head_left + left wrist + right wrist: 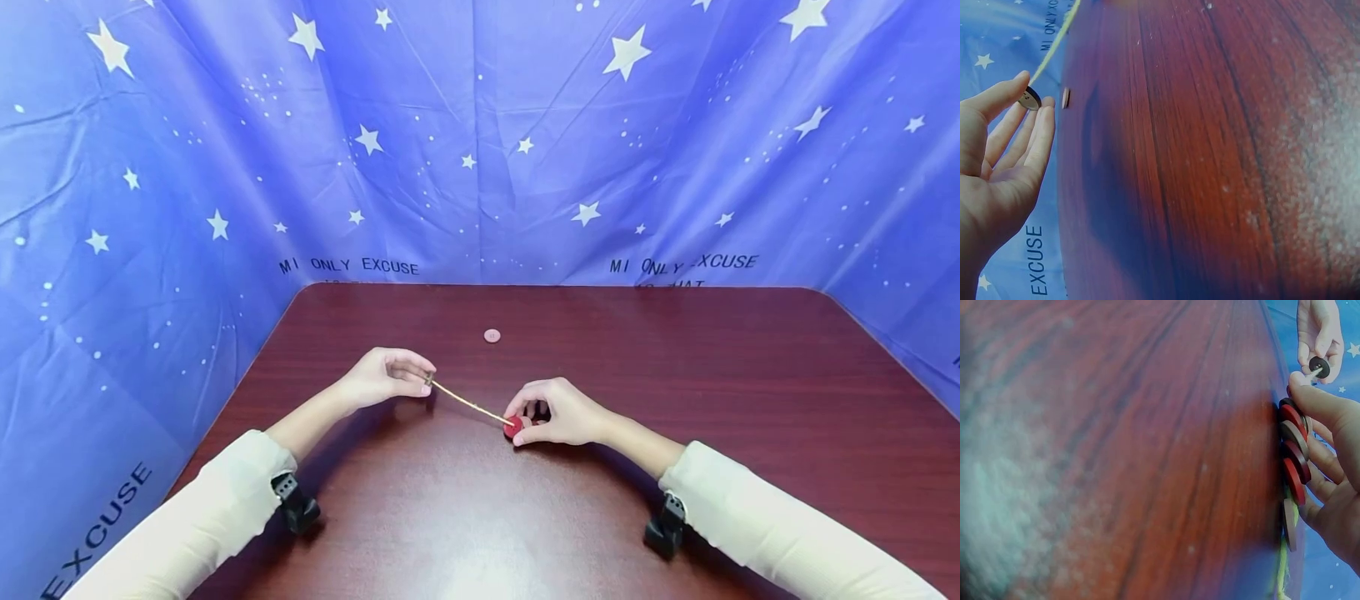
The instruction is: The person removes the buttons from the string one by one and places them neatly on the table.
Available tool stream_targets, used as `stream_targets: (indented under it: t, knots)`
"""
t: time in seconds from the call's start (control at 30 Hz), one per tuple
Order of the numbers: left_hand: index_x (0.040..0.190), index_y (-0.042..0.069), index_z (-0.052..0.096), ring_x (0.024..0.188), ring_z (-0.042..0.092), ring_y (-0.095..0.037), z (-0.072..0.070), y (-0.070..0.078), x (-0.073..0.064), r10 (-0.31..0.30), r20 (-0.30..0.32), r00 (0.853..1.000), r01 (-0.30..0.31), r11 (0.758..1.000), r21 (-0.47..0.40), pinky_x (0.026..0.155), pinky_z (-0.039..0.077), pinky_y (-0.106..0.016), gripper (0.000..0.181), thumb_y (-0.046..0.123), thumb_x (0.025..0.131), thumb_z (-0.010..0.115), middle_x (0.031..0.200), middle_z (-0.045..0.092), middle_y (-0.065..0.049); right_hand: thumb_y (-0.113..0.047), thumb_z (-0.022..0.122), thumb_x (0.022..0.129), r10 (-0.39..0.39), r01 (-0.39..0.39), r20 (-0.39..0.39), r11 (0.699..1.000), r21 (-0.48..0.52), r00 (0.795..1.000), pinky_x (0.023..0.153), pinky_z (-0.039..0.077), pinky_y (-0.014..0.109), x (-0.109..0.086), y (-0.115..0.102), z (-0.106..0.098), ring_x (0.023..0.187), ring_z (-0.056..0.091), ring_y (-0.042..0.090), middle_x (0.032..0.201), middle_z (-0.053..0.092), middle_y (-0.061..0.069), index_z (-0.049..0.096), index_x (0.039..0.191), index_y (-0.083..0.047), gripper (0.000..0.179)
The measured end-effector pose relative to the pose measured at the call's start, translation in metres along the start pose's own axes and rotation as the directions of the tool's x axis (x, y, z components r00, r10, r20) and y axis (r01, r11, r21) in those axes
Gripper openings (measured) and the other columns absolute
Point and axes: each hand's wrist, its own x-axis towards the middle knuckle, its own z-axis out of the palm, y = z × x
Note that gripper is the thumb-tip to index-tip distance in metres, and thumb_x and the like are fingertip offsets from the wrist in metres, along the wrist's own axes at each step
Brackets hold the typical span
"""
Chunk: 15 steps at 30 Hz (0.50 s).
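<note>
My left hand (pixel 390 375) pinches a dark round button (pixel 1031 99) between thumb and fingers, above the table. A thin yellow cord (pixel 471 406) runs from that button across to my right hand (pixel 558 412), sagging slightly. The right thumb and fingers grip the cord beside a row of strung buttons. In the right wrist view the row includes a red button (pixel 1294 481), a maroon one (pixel 1296 460) and a tan one (pixel 1289 525), hanging below the fingers. The yellow cord continues down past the tan button. From above, the right hand hides most of the row.
A loose pink button (pixel 492 336) lies on the dark red-brown wooden table (pixel 712 358), beyond both hands. Blue star-patterned cloth (pixel 480 167) hangs behind the table and along its sides. Each wrist carries a small black camera.
</note>
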Motion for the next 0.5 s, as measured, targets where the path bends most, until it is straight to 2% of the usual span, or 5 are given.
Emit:
stream_targets:
  t: [0.17, 0.43, 0.5]
  knots:
    - [0.115, -0.007, 0.064, 0.084, 0.070, -0.004, -0.0036, -0.0017, -0.0012, -0.008, -0.012, 1.000, 0.008, 1.000, -0.016, 0.080, 0.054, -0.017, 0.042, 0.007, 0.077, 0.077, 0.103, 0.072, -0.018, -0.024, 0.085, 0.071, 0.011, -0.011, 0.005, 1.000, 0.003, 1.000, 0.058, 0.051, 0.023, 0.0006, -0.0012, -0.0013, 0.069, 0.060, 0.012, 0.080, 0.068, -0.003, 0.072, 0.094, -0.015, 0.028]
    - [0.109, 0.000, 0.068, 0.084, 0.066, -0.006, -0.0039, -0.0042, 0.0025, -0.046, -0.057, 0.997, 0.049, 0.998, 0.051, 0.080, 0.053, -0.018, 0.038, 0.013, 0.075, 0.080, 0.094, 0.074, -0.005, -0.024, 0.085, 0.071, 0.010, -0.010, 0.006, 1.000, 0.006, 1.000, 0.058, 0.051, 0.022, -0.0002, -0.0015, -0.0001, 0.069, 0.060, 0.012, 0.080, 0.068, -0.002, 0.072, 0.094, -0.014, 0.028]
    - [0.109, 0.000, 0.069, 0.083, 0.066, -0.005, -0.0034, -0.0051, 0.0059, -0.052, -0.060, 0.997, 0.056, 0.997, 0.056, 0.079, 0.053, -0.017, 0.038, 0.013, 0.075, 0.080, 0.093, 0.074, -0.006, -0.023, 0.085, 0.071, 0.009, -0.009, 0.003, 1.000, 0.008, 1.000, 0.058, 0.051, 0.023, -0.0005, -0.0017, 0.0003, 0.069, 0.060, 0.012, 0.080, 0.068, -0.002, 0.072, 0.094, -0.014, 0.028]
